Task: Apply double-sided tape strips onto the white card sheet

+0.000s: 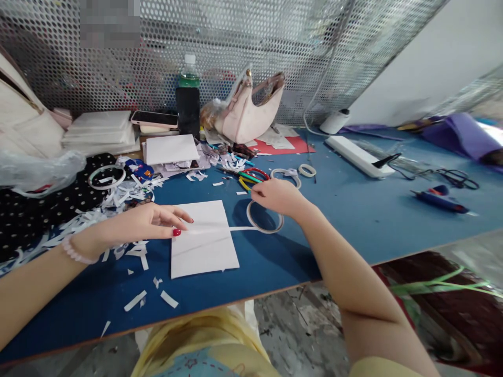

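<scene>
A white square sheet or card (pixel 204 251) lies on the blue table near its front edge. Across it runs a strip of tape that leads right to a tape roll (pixel 265 217) resting on the table. My left hand (pixel 141 225), with red nails and a beaded bracelet, lies over the card's left part, fingers apart, fingertips at the strip. Just above the tape roll, my right hand (pixel 279 198) has its fingers closed at the handles of scissors (pixel 251 177); its fingertips are partly hidden.
White paper scraps (pixel 135 302) litter the left side. Behind the card are a paper stack (pixel 172 149), a bottle (pixel 189 78) and a pink bag (pixel 251 112). To the right lie a white power strip (pixel 356 156), blue-handled snips (pixel 440 200) and black scissors (pixel 458 178).
</scene>
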`<state>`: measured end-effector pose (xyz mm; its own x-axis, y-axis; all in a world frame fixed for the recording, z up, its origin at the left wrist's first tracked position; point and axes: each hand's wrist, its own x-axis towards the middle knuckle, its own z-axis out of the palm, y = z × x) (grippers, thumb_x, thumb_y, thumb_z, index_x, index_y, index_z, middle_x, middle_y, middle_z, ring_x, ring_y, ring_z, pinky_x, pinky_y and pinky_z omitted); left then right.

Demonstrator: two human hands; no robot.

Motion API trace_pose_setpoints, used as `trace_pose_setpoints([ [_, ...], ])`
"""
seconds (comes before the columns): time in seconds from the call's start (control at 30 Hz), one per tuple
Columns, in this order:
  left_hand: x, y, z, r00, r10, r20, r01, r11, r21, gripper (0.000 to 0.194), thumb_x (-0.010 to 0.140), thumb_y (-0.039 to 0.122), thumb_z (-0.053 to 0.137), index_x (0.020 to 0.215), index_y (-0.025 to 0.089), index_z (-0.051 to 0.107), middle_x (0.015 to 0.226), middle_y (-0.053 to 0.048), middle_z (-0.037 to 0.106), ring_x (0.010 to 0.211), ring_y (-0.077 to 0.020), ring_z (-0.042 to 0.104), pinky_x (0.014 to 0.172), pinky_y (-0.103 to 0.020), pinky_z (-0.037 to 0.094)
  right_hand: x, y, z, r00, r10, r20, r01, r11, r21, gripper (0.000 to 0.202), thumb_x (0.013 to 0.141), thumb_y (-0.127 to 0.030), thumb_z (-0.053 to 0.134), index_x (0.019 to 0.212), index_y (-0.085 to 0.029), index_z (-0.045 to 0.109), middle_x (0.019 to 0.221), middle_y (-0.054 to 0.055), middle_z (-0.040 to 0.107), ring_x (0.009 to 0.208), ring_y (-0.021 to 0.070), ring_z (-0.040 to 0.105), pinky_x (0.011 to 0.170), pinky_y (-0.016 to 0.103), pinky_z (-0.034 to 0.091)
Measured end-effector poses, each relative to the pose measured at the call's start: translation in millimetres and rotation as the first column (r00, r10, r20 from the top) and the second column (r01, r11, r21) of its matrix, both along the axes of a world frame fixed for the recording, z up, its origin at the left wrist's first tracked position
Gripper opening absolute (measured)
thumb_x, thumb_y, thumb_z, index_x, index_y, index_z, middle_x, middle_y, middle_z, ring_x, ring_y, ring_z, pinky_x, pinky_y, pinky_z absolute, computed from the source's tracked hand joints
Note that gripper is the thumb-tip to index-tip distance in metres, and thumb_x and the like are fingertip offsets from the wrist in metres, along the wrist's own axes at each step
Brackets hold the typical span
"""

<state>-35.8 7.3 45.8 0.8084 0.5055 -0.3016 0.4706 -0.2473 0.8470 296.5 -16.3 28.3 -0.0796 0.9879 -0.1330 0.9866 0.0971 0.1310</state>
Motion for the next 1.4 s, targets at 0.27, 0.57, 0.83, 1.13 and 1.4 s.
trace_pose_setpoints([
  [0.27, 6.1, -4.2, -11.4, 0.993, 0.034, 0.114, -0.028, 0.998, -0.048, 0.03, 0.086, 0.038, 0.059, 0.108, 0.025, 0.074, 0.134, -0.004, 0.062, 0.123, -0.0256, 0.058, 0.102, -0.035, 0.048, -55.2, -26.1, -28.1, 0.562, 0.728, -0.393, -0.45, 0.667, 0.593, 0.022, 0.096, -0.03, 0.05, 0.106, -0.017, 0.065, 0.101, 0.011, 0.072, 0.096, 0.0214, 0.065, 0.082, 0.033, 0.051],
  [0.57, 5.5, -5.1, -19.2, 0.986, 0.023, 0.166, -0.014, 0.998, -0.056, 0.027, 0.088, 0.034, 0.057, 0.106, 0.028, 0.076, 0.133, -0.002, 0.064, 0.122, -0.0237, 0.059, 0.106, -0.037, 0.045, -85.1, -39.0, -43.0, 0.452, 0.834, -0.317, -0.392, 0.505, 0.769, 0.011, 0.094, -0.023, 0.056, 0.091, -0.018, 0.066, 0.081, 0.007, 0.072, 0.077, 0.0173, 0.068, 0.069, 0.03, 0.05],
  [0.83, 13.1, -10.5, -11.6, 0.973, 0.207, 0.101, -0.2, 0.977, -0.08, 0.025, 0.083, 0.037, 0.059, 0.095, 0.022, 0.076, 0.127, -0.003, 0.068, 0.123, -0.0242, 0.058, 0.108, -0.037, 0.043, -83.3, -39.4, -42.6, 0.469, 0.839, -0.276, -0.373, 0.471, 0.799, 0.014, 0.096, -0.02, 0.052, 0.091, -0.018, 0.064, 0.084, 0.007, 0.072, 0.078, 0.0154, 0.068, 0.069, 0.026, 0.056],
  [1.13, 15.7, -12.4, -12.2, 0.957, 0.283, 0.057, -0.274, 0.952, -0.137, 0.033, 0.08, 0.036, 0.06, 0.106, 0.019, 0.073, 0.119, -0.007, 0.072, 0.108, -0.0227, 0.067, 0.099, -0.036, 0.051, -83.1, -38.4, -47.2, 0.497, 0.824, -0.273, -0.384, 0.49, 0.783, 0.01, 0.094, -0.016, 0.053, 0.093, -0.017, 0.064, 0.081, 0.008, 0.072, 0.075, 0.0167, 0.069, 0.065, 0.027, 0.057],
  [1.4, 14.9, -9.5, -23.0, 0.957, 0.285, 0.06, -0.272, 0.948, -0.163, 0.044, 0.082, 0.05, 0.062, 0.112, 0.018, 0.071, 0.125, -0.009, 0.068, 0.111, -0.0254, 0.066, 0.093, -0.037, 0.056, -83.2, -36.4, -50.8, 0.521, 0.802, -0.293, -0.369, 0.521, 0.77, 0.011, 0.091, -0.015, 0.053, 0.092, -0.018, 0.064, 0.077, 0.008, 0.071, 0.074, 0.0183, 0.068, 0.065, 0.028, 0.056],
])
